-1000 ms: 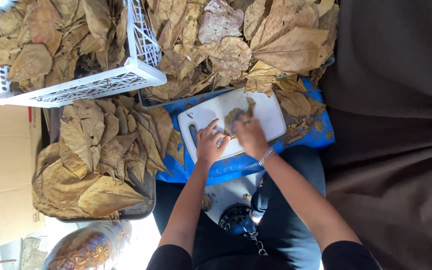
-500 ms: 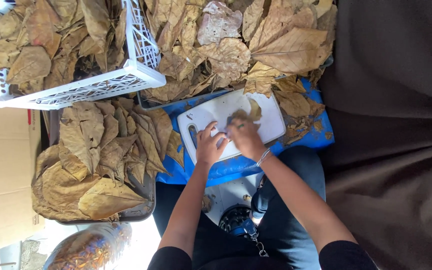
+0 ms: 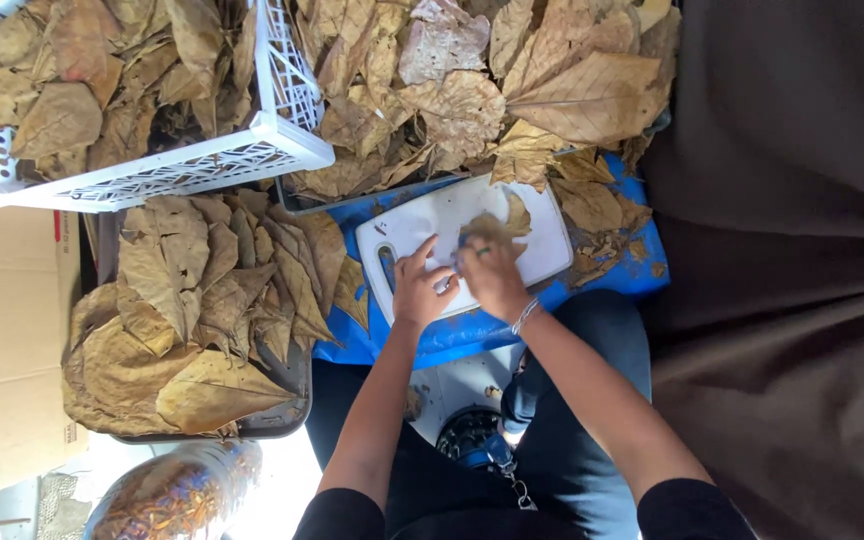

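while left hand (image 3: 420, 290) lies flat on cutting board (image 3: 422, 222), right hand (image 3: 492, 275) pinches dry leaf (image 3: 497, 225).

hands: left (image 3: 420, 292), right (image 3: 492, 275) | pressing dry leaf (image 3: 497, 226) | white cutting board (image 3: 422, 225)

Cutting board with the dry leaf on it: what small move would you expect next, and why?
Probably the right hand draws across the leaf, while the left hand steadies the cutting board. The right hand rests on the leaf's near end with something small and bluish between its fingers, hard to identify; the left hand's fingers are spread flat on the board beside it.
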